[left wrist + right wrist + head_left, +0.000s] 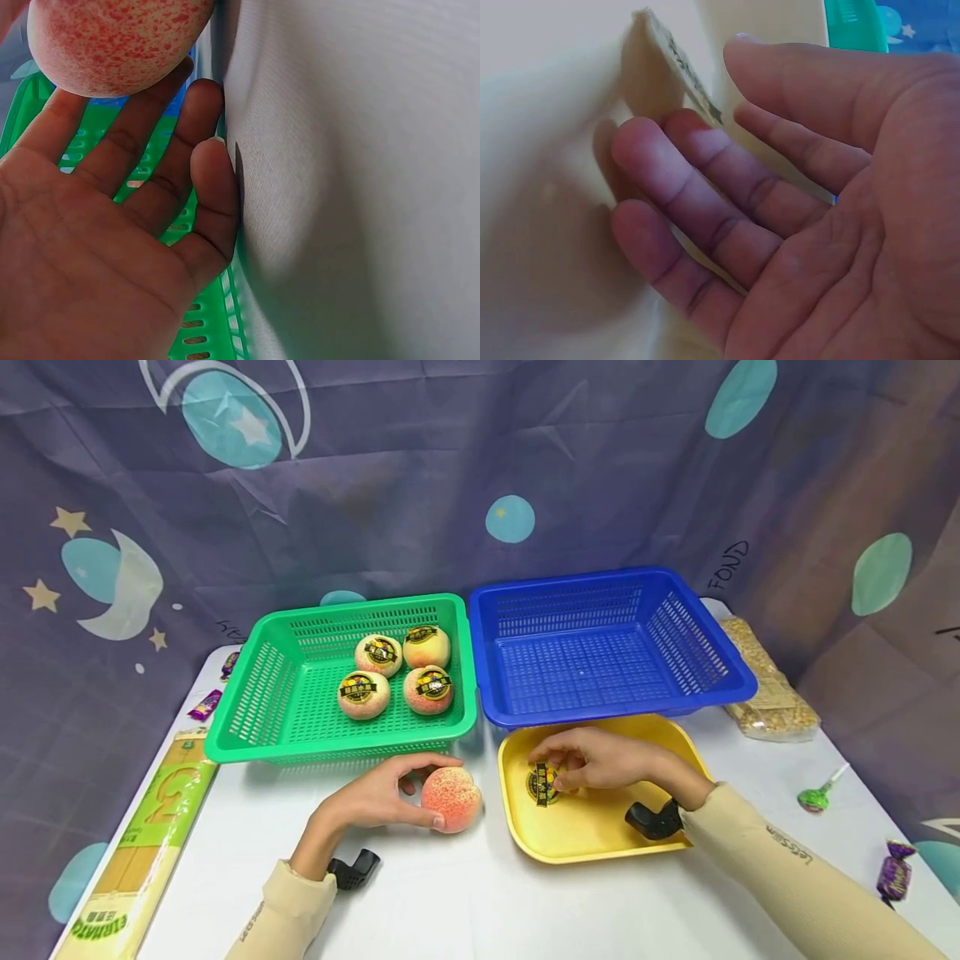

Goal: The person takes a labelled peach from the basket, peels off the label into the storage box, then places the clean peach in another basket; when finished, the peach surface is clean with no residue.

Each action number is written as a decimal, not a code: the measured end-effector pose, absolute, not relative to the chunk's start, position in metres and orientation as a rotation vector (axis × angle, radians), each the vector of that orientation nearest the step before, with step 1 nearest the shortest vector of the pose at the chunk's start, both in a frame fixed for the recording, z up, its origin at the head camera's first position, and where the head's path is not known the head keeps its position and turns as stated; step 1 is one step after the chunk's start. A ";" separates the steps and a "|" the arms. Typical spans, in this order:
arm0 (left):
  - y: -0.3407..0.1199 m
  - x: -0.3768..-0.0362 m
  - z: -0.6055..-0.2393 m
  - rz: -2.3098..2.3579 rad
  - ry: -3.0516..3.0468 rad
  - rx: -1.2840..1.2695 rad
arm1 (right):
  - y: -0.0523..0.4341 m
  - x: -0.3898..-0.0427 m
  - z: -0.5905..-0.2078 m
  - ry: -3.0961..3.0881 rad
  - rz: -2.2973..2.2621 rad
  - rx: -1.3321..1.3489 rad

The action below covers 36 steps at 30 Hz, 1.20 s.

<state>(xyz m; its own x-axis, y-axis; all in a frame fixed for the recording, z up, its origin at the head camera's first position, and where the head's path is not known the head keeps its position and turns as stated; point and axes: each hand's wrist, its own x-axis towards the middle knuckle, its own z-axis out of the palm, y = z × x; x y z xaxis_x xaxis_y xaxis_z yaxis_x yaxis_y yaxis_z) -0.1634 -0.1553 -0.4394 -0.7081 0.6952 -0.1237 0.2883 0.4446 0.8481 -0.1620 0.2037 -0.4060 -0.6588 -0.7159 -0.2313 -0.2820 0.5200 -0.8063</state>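
Observation:
My left hand (385, 795) grips a red-speckled peach (452, 799) between thumb and fingers, low over the white table in front of the green basket. In the left wrist view the peach (116, 45) rests against the fingertips, while the lower fingers bend loosely below it. My right hand (600, 758) is over the yellow tray (600, 843), its fingers loosely bent and the thumb apart from them. A black-and-gold fruit label (542, 783) lies in the tray by the fingertips. The right wrist view shows this label (681, 64) nearly edge-on, beside the fingertips.
The green basket (255, 693) holds several labelled peaches (363, 695). Right of it stands a blue basket (577, 668). A bag of grains (772, 693), a green lollipop (813, 799) and a purple-wrapped candy (895, 877) lie at right; a long noodle pack (153, 827) lies at left.

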 end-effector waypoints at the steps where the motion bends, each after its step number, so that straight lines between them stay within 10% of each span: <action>1: -0.155 -0.164 -0.439 1.188 2.240 0.825 | 0.205 -0.162 -0.405 2.216 -1.032 -0.817; 22: -0.154 -0.149 -0.437 1.224 2.301 0.850 | 0.268 -0.141 -0.339 2.724 -1.180 -0.911; 36: -0.141 -0.137 -0.370 1.266 2.211 1.236 | 0.356 -0.166 -0.376 3.133 -0.650 -0.061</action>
